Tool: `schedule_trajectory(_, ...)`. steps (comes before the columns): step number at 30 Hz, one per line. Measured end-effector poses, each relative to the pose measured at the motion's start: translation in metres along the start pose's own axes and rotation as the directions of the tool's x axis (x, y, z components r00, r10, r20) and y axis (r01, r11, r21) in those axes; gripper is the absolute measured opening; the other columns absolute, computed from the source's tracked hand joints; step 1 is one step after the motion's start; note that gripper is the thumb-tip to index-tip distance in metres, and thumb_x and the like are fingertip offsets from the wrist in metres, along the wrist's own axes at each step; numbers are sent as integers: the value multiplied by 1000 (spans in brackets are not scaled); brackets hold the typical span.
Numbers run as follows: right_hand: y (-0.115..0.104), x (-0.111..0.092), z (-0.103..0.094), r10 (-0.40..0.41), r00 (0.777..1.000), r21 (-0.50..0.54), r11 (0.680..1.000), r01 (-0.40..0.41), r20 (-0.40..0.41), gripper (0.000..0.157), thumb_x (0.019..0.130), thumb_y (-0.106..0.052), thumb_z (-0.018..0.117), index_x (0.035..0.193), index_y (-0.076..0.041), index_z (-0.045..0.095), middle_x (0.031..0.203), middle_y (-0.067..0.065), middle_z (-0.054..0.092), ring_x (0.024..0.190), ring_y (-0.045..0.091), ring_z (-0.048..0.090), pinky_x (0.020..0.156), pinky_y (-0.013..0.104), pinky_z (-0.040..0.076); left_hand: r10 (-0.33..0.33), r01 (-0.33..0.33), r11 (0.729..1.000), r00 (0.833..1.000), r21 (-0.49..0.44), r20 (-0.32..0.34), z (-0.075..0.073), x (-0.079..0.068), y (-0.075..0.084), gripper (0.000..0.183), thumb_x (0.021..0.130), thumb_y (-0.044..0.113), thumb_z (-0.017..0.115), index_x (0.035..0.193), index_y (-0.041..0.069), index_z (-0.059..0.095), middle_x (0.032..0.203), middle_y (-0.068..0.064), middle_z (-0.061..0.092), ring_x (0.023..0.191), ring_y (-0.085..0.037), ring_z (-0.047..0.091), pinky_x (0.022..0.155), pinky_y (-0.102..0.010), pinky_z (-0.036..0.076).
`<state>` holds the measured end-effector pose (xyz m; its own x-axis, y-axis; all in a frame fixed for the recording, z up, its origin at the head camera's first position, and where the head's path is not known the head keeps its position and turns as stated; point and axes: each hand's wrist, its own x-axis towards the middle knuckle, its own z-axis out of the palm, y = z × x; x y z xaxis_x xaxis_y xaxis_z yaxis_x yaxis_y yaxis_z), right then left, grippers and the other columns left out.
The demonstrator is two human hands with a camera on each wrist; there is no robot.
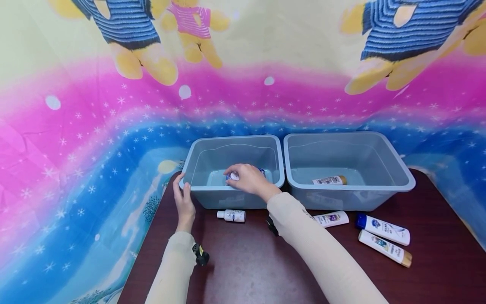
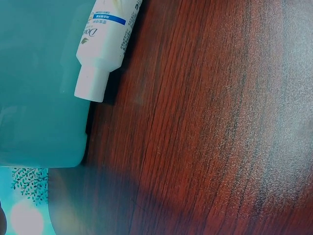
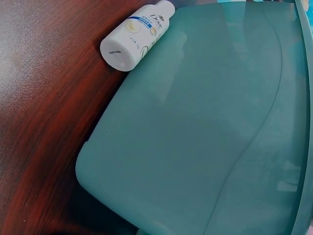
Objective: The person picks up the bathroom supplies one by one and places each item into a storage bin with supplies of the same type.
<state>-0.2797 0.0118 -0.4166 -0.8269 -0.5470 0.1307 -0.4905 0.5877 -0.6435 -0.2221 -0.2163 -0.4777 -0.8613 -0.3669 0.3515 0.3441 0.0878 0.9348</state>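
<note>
My right hand (image 1: 248,179) reaches over the front rim of the left grey bin (image 1: 235,198). Its fingers and thumb pinch a small white-and-blue item (image 1: 234,176), mostly hidden by the hand; its kind is unclear. Another bit of blue shows inside the bin, just behind the hand. At the bin's front-left corner, my left hand (image 1: 184,204) touches the rim, thumb in front and fingers along the side. Below that bin a small white Dove bottle (image 1: 232,215) lies on the table, also visible in the left wrist view and the right wrist view.
A second grey bin (image 1: 349,198) stands to the right, with a white, gold-capped bottle (image 1: 329,180) lying inside. On the table lie a white bottle with a purple label (image 1: 333,218), a blue-capped bottle (image 1: 385,230) and a gold-capped bottle (image 1: 383,248). A printed cloth (image 1: 235,97) hangs behind.
</note>
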Motion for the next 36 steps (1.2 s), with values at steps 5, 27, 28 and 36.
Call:
schedule_trajectory(5, 0, -1, 0, -9, 1000, 4, 1000, 9, -2, 28, 95, -25, 68, 122, -19, 70, 116, -1, 67, 102, 13, 61, 86, 33, 50, -10, 10, 1000, 1000, 5, -2, 0, 0, 0, 42, 103, 9, 44, 142, -5, 40, 148, -21, 36, 133, -32, 36, 109, -53, 24)
schedule_trajectory(27, -7, -8, -8, -17, 998, 6, 1000, 17, -63, 24, 100, -24, 61, 121, -19, 71, 107, -6, 68, 95, 8, 61, 80, 30, 50, -22, 22, 1000, 1000, -3, 4, -1, 0, -3, 42, 103, 10, 44, 143, -2, 39, 150, -19, 35, 135, -31, 35, 111, -54, 23)
schedule_trajectory(28, -8, -8, -8, -18, 998, 4, 1000, 19, -68, 24, 100, -24, 61, 121, -19, 71, 107, -6, 68, 94, 8, 61, 80, 30, 50, -24, 24, 1000, 1000, -4, 4, -1, 0, -3, 42, 103, 10, 44, 143, -2, 39, 150, -19, 35, 135, -31, 35, 111, -54, 23)
schedule_trajectory(36, -13, -13, -8, -53, 991, 11, 998, 55, -126, 23, 99, -23, 62, 120, -21, 71, 110, -8, 67, 94, 6, 60, 81, 30, 50, -23, 23, 1000, 1000, 8, 1, -1, 0, -3, 42, 103, 11, 44, 143, -2, 40, 151, -18, 34, 136, -31, 33, 112, -54, 21)
